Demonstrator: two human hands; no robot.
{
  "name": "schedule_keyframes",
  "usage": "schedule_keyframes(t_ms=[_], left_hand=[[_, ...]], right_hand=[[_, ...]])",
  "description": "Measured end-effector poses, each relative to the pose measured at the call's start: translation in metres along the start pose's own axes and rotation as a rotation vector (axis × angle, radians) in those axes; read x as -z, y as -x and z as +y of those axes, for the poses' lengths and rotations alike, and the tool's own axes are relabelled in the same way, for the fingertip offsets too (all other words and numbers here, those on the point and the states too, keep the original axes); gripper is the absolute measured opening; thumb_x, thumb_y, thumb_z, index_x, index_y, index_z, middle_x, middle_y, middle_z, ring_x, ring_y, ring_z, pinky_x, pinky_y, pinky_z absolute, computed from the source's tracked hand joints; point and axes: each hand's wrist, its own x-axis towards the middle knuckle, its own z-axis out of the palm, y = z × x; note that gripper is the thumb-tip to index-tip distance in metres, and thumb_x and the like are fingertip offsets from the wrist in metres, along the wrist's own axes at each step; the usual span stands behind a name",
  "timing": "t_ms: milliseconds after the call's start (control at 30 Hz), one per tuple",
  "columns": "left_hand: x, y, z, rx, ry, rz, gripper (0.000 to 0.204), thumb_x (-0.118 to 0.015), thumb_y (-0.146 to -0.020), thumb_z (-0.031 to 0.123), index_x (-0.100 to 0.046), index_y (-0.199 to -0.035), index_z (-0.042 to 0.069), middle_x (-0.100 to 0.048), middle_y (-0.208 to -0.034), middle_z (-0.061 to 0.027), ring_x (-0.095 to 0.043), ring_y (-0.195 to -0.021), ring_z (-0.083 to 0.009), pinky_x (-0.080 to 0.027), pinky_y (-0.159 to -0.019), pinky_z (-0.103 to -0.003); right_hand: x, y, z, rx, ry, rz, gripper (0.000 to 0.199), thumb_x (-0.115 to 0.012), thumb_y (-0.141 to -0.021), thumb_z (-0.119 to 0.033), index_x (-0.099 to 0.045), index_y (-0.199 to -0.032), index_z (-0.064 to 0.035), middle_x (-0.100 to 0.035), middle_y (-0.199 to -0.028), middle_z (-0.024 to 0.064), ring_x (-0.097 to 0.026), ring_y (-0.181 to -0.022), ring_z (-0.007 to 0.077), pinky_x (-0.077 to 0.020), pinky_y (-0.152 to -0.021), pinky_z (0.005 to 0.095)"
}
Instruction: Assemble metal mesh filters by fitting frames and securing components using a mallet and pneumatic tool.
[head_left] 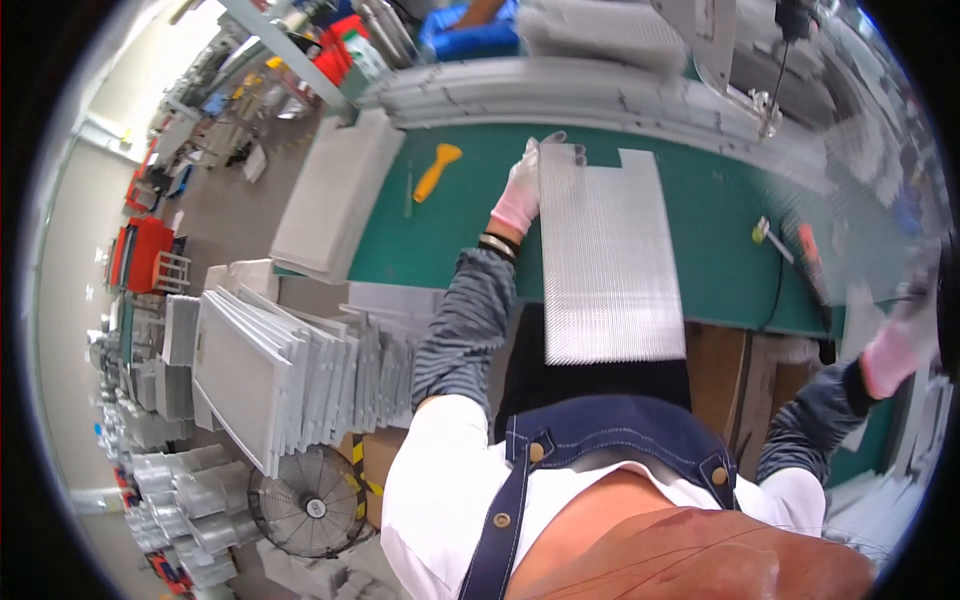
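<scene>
A silvery mesh sheet (610,260) with a notch in its far edge lies over the green table and overhangs the near side. My left hand (520,190), in a white and pink glove, grips it at its far left corner. At the far right, my right hand (905,345), gloved alike, is smeared by motion. Beside its fingers a second, see-through mesh sheet (835,235) hangs blurred and tilted above the table; the hand appears closed on its edge, though the fingers are hard to make out.
A yellow scraper (437,172) lies on the green table (470,150). Flat white panels (335,200) stand at its left end. An orange-handled tool (808,243) lies to the right, under a machine arm (740,90). Stacked white-framed panels (250,370) and a black fan (312,505) stand lower left.
</scene>
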Motion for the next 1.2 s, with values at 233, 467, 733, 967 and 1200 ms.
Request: schedule_keyframes(t_ms=[233,467,733,967,1200], left_hand=[[0.007,-0.036,-0.037,0.031,0.023,-0.151,0.059,-0.016,-0.104,0.044,-0.044,-0.134,0.001,-0.064,-0.112,-0.0152,-0.064,-0.099,-0.0226,-0.053,-0.089,-0.031],[0.036,-0.040,-0.052,-0.152,-0.782,-0.119,0.066,-0.010,-0.102,0.049,-0.047,-0.131,0.002,-0.065,-0.111,-0.0130,-0.063,-0.099,-0.0218,-0.053,-0.090,-0.030],[0.027,-0.040,-0.046,0.040,0.353,-0.239,0.051,-0.029,-0.103,0.041,-0.043,-0.132,0.001,-0.062,-0.112,-0.0193,-0.062,-0.100,-0.0266,-0.053,-0.089,-0.038],[-0.019,-0.009,-0.024,-0.479,-0.938,-0.115,0.039,-0.043,-0.101,0.025,-0.052,-0.131,0.003,-0.061,-0.121,-0.0096,-0.061,-0.105,-0.0172,-0.047,-0.093,-0.027],[0.014,-0.026,-0.048,-0.034,-0.073,-0.117,0.048,-0.040,-0.102,0.030,-0.036,-0.140,0.002,-0.055,-0.121,-0.0166,-0.055,-0.100,-0.0237,-0.047,-0.094,-0.038]], right_hand=[[-0.052,0.161,0.056,-1.143,-0.680,-0.438,0.036,-0.049,-0.096,-0.006,-0.049,-0.131,0.0002,-0.060,-0.118,0.0116,-0.060,-0.104,0.0154,-0.0485,-0.091,0.0262],[-0.145,0.234,-0.023,-1.258,-0.810,-0.981,0.033,-0.051,-0.093,0.001,-0.052,-0.126,-0.0017,-0.064,-0.095,0.0064,-0.062,-0.074,0.0096,-0.0524,-0.067,0.0192],[-0.166,0.241,-0.043,-1.296,-0.768,-0.993,0.032,-0.053,-0.091,0.002,-0.056,-0.123,-0.0007,-0.060,-0.090,0.0018,-0.057,-0.071,0.0060,-0.0487,-0.061,0.0179],[-0.147,0.235,-0.031,-1.289,-0.763,-1.058,0.032,-0.055,-0.093,-0.007,-0.052,-0.123,0.0048,-0.064,-0.103,0.0130,-0.067,-0.081,0.0172,-0.0567,-0.068,0.0288],[-0.026,0.126,0.144,-0.442,0.321,-0.718,0.028,-0.063,-0.082,-0.017,-0.064,-0.105,-0.0015,-0.067,-0.092,0.0173,-0.066,-0.080,0.0288,-0.0521,-0.075,0.0376]])
